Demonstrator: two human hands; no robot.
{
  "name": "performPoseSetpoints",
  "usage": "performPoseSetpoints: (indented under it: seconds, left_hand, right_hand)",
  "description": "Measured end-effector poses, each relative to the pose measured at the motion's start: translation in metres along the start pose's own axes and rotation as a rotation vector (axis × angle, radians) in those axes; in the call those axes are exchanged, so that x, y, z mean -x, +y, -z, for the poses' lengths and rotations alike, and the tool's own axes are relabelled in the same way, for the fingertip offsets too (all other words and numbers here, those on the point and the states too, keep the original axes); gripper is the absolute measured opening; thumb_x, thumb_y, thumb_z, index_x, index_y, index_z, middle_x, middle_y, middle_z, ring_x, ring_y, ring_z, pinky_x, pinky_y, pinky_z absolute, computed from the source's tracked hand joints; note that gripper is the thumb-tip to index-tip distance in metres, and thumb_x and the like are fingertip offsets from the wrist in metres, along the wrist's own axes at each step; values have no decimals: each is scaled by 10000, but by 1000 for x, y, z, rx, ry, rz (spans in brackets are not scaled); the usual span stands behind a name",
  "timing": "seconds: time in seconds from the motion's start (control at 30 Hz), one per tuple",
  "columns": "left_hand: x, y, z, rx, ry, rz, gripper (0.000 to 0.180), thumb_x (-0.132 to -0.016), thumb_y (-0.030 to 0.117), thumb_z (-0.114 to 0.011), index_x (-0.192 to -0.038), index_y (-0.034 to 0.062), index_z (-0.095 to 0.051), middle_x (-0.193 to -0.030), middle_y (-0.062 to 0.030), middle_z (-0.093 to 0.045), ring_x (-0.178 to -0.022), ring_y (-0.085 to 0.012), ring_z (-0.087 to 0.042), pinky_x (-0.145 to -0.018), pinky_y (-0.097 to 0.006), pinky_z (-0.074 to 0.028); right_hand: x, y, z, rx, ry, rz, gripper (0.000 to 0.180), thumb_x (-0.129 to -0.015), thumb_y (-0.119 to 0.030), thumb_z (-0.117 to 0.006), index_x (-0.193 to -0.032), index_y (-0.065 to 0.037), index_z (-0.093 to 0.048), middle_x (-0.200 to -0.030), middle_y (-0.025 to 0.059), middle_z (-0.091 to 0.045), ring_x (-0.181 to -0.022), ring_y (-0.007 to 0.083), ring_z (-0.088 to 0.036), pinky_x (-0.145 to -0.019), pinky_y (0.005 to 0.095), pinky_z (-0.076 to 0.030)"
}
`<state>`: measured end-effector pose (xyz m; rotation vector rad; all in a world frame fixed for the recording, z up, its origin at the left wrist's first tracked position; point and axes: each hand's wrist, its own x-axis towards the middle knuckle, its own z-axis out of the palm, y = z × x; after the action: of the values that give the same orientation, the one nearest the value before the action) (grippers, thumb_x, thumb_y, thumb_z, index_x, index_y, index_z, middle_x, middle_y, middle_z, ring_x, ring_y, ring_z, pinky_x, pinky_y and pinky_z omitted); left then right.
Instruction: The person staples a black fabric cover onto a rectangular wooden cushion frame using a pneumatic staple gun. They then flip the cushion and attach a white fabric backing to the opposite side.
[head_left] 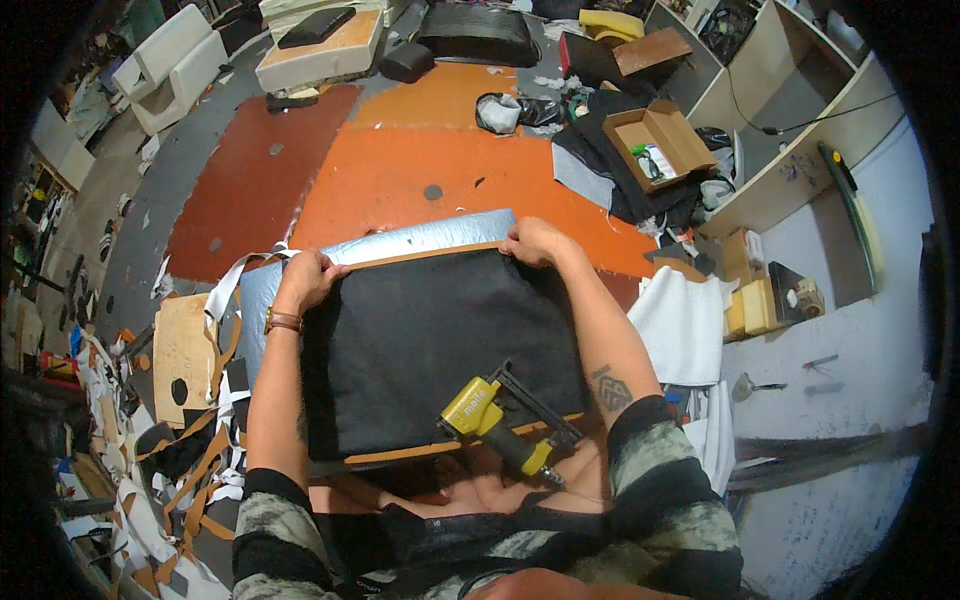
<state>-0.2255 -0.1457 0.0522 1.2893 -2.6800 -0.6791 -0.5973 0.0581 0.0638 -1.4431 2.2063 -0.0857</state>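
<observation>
A flat panel covered in black fabric [430,340] lies in front of me, with a wooden edge showing along its far and near sides. Beneath it spreads a silvery grey sheet [420,238]. My left hand [305,280] grips the panel's far left corner and wears a brown wristband. My right hand [535,242] grips the far right corner. A yellow and black staple gun [490,412] rests on the near right part of the black fabric, untouched by either hand.
Orange [400,175] and dark red [250,170] sheets cover the work surface beyond. An open cardboard box [660,140] sits at the far right. White cloth [680,320] lies to my right. Scraps and strips [190,440] litter the left. Pale shelves [790,120] stand at the right.
</observation>
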Motion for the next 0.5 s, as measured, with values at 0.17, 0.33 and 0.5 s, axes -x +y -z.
performPoseSetpoints:
  seconds: [0.17, 0.33, 0.5]
  left_hand:
    - [1, -1, -5, -78, 61, -59, 352, -903, 313, -799, -827, -30, -778, -817, -264, -723, -796, -419, -720, -753, -465, -556]
    - [15, 30, -9, -189, 97, 52, 288, -938, 248, -720, -1106, 15, -728, -1135, -214, -709, -1121, -407, -666, -920, -600, -516]
    - [42, 108, -66, -401, 385, -377, 450, -931, 131, -607, -1380, 105, -597, -1486, -114, -549, -1487, -398, -403, -1140, -649, -345]
  right_hand:
    - [1, -17, 3, 199, -30, -43, 343, -999, -390, -653, -1095, -93, -794, -1116, 162, -765, -1059, 364, -711, -921, 482, -540]
    - [19, -29, 5, 201, 71, -99, 358, -970, -402, -683, -1122, -97, -792, -1255, 143, -732, -1184, 333, -685, -1001, 520, -514]
    - [17, -32, -4, 160, 172, -91, 342, -952, -395, -696, -1146, -124, -771, -1232, 132, -736, -1171, 335, -691, -987, 563, -506]
